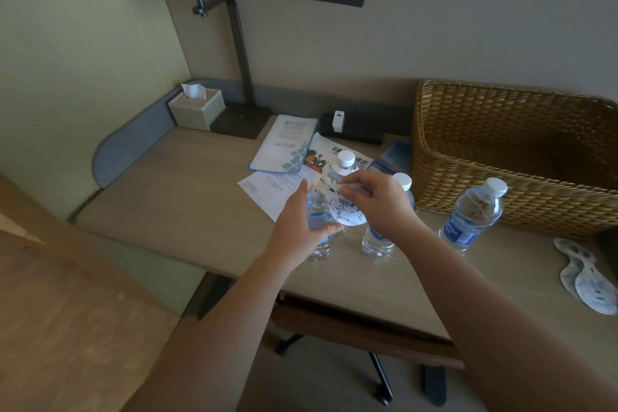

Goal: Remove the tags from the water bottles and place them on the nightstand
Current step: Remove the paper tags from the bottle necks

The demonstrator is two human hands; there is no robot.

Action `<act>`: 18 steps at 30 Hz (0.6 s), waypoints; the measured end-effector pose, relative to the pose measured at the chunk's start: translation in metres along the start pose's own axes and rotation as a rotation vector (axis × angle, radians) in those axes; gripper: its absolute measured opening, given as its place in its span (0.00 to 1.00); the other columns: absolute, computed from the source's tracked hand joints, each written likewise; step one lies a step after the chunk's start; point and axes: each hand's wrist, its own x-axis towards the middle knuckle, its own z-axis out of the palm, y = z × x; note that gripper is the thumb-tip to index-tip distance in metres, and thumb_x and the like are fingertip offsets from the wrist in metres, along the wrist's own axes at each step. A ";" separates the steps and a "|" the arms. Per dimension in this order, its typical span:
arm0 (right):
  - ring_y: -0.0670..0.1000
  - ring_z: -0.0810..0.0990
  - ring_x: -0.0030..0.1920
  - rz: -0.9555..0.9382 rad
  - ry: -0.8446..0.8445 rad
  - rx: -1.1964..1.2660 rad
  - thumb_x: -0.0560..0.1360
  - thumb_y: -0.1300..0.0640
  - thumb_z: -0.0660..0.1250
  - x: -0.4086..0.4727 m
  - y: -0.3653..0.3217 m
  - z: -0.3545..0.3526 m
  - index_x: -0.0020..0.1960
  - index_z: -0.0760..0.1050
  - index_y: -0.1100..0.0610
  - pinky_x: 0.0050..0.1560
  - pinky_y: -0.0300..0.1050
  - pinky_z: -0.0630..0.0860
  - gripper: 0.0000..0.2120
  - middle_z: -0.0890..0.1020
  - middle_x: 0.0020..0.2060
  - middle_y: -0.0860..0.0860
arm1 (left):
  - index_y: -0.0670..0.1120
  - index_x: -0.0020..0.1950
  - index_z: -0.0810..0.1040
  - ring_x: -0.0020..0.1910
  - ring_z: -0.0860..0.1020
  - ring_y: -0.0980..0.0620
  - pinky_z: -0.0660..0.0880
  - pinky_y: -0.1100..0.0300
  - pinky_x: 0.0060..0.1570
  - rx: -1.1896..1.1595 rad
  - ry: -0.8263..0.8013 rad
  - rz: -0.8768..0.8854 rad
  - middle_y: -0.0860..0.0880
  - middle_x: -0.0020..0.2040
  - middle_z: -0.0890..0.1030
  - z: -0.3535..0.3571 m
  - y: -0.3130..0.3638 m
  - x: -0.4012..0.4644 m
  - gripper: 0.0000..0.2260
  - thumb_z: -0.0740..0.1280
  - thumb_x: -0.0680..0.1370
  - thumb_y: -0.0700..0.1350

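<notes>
Bottle standing upright, cap up; left hand wrapping its body, right hand pinching its hanging tag.

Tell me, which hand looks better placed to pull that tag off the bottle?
The right hand: it already pinches the tag near the neck, while the left hand grips the bottle.

Three water bottles stood on the table beside one wicker basket. One tag hung on a bottle; two loose tags lay below the basket. One tissue box, one lamp, two hands.
</notes>
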 end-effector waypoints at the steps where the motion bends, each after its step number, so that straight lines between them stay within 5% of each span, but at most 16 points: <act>1: 0.32 0.76 0.41 0.003 -0.001 -0.008 0.74 0.56 0.69 0.002 -0.001 0.000 0.47 0.80 0.50 0.35 0.27 0.71 0.03 0.78 0.38 0.38 | 0.51 0.77 0.55 0.69 0.65 0.57 0.66 0.62 0.63 0.019 0.005 -0.006 0.55 0.71 0.67 -0.001 0.000 -0.003 0.45 0.76 0.67 0.56; 4: 0.38 0.77 0.41 0.009 -0.012 -0.026 0.75 0.55 0.68 0.006 -0.007 0.001 0.48 0.79 0.49 0.38 0.31 0.72 0.03 0.78 0.38 0.38 | 0.54 0.75 0.57 0.66 0.64 0.63 0.63 0.76 0.54 0.067 0.042 0.031 0.58 0.68 0.67 -0.007 0.003 -0.012 0.40 0.74 0.69 0.59; 6: 0.40 0.77 0.42 0.006 -0.019 -0.045 0.75 0.55 0.68 0.008 -0.010 0.003 0.49 0.80 0.50 0.38 0.33 0.71 0.04 0.77 0.38 0.38 | 0.56 0.74 0.59 0.64 0.65 0.64 0.64 0.76 0.47 0.070 0.075 0.043 0.59 0.66 0.68 -0.012 0.005 -0.016 0.36 0.72 0.70 0.59; 11: 0.40 0.76 0.40 0.016 0.023 -0.040 0.76 0.55 0.67 0.009 -0.016 0.007 0.48 0.79 0.50 0.33 0.32 0.69 0.04 0.76 0.39 0.38 | 0.54 0.74 0.58 0.67 0.66 0.58 0.73 0.57 0.59 0.145 0.127 0.059 0.54 0.69 0.68 -0.021 0.011 -0.020 0.37 0.69 0.71 0.62; 18: 0.41 0.78 0.42 0.044 0.211 0.046 0.78 0.57 0.63 -0.008 -0.013 -0.032 0.54 0.78 0.50 0.36 0.32 0.72 0.08 0.79 0.41 0.40 | 0.46 0.74 0.60 0.68 0.66 0.54 0.68 0.62 0.64 0.263 0.186 0.291 0.48 0.70 0.69 -0.015 0.044 -0.016 0.34 0.64 0.75 0.61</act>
